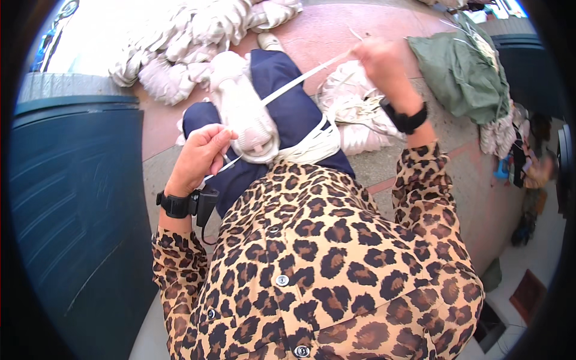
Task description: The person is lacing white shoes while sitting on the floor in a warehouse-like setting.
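Note:
A pale pink and white shoe upper point(243, 111) lies lengthwise across my lap, on dark blue trousers point(279, 69). From it a flat white shoelace point(303, 77) runs taut up to my right hand point(381, 65), which is raised at the upper right with its fingers closed on the lace; the hand is slightly blurred. Beside the shoe's near end, my left hand point(207, 147) pinches a thin white strand between thumb and fingertips. Draped over my right thigh is a bundle of loose white laces point(312, 141).
A heap of similar pale uppers point(180, 45) covers the floor ahead. More white pieces point(351, 99) lie right of my legs, near a green sack point(462, 72). A dark blue panel point(75, 198) stands close on my left. Pinkish paving point(342, 24) shows ahead.

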Demonstrator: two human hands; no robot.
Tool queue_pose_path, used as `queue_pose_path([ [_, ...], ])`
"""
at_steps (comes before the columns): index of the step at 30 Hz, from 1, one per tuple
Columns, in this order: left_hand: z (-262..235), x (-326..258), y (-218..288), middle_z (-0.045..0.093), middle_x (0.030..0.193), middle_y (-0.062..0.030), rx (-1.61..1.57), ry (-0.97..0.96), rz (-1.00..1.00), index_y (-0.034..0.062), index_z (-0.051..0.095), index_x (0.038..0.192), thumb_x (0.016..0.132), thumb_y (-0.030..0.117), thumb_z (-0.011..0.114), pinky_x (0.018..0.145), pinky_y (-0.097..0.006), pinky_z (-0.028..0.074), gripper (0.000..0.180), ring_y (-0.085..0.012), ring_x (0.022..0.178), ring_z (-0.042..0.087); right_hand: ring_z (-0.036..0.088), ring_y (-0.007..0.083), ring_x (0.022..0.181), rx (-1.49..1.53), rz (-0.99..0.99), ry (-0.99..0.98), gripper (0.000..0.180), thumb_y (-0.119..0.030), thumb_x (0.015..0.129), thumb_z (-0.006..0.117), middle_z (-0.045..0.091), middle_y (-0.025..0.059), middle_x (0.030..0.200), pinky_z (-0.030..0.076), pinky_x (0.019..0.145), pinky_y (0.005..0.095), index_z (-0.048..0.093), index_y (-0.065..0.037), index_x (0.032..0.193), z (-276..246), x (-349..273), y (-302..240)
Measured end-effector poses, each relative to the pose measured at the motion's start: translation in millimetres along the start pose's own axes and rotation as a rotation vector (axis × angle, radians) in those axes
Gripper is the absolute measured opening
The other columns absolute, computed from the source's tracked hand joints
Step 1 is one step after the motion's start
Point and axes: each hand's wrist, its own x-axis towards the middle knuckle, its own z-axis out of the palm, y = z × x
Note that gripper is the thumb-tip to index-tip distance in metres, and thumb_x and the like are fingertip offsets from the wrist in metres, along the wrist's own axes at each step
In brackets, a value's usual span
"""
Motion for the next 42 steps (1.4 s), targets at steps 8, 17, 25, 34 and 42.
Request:
queue_pose_path([
  [8, 39, 32, -26, 0.046, 0.054, 0.0031, 0.351, -0.055, -0.033, 0.0019, 0.06, 0.09, 0.089, 0.018, 0.049, 0.031, -0.019, 0.029, 0.02, -0.0037, 0.036, 0.039, 0.057, 0.0332, 0.086, 1.01, 0.272, -0.589, 0.033, -0.026, 0.088, 0.049, 0.059, 0.0198, 0.09, 0.044, 0.074, 0.035, 0.053, 0.002, 0.103, 54, -6, -171],
  [17, -4, 20, -25, 0.056, 0.073, -0.001, -0.052, 0.008, -0.142, 0.0015, 0.056, 0.094, 0.088, 0.016, 0.051, 0.035, -0.013, 0.037, 0.016, -0.0032, 0.041, 0.05, 0.049, 0.0129, 0.052, 1.236, 0.386, -0.858, 0.041, -0.036, 0.087, 0.05, 0.053, 0.0072, 0.055, 0.04, 0.051, 0.0285, 0.063, 0.001, 0.078, 95, 8, -171],
  [25, -10, 70, -42, 0.06, 0.074, -0.0113, 0.754, 0.52, 0.405, -0.0007, 0.061, 0.084, 0.079, 0.014, 0.058, 0.049, -0.03, 0.046, 0.016, -0.0211, 0.054, 0.058, 0.054, 0.0135, 0.056, 1.098, 0.531, -0.655, 0.02, -0.013, 0.083, 0.05, 0.056, 0.0074, 0.06, 0.044, 0.055, 0.0288, 0.061, 0.003, 0.081, 120, 19, -136],
  [34, 10, 86, -37, 0.059, 0.076, -0.016, 1.184, 0.59, 0.366, 0.0032, 0.059, 0.08, 0.074, 0.017, 0.062, 0.063, -0.04, 0.047, 0.016, -0.032, 0.07, 0.059, 0.06, 0.0311, 0.074, 0.707, 0.239, -0.487, 0.023, -0.019, 0.083, 0.051, 0.061, 0.0181, 0.077, 0.046, 0.069, 0.0366, 0.062, 0.0, 0.087, 113, 20, -126],
  [42, 3, 90, -28, 0.062, 0.072, -0.0164, 1.022, 0.575, 0.28, 0.0047, 0.066, 0.073, 0.072, 0.02, 0.063, 0.066, -0.039, 0.049, 0.015, -0.0304, 0.071, 0.061, 0.057, 0.033, 0.076, 0.716, 0.202, -0.328, 0.019, -0.017, 0.081, 0.051, 0.059, 0.0154, 0.079, 0.046, 0.069, 0.0391, 0.062, -0.002, 0.083, 125, 18, -126],
])
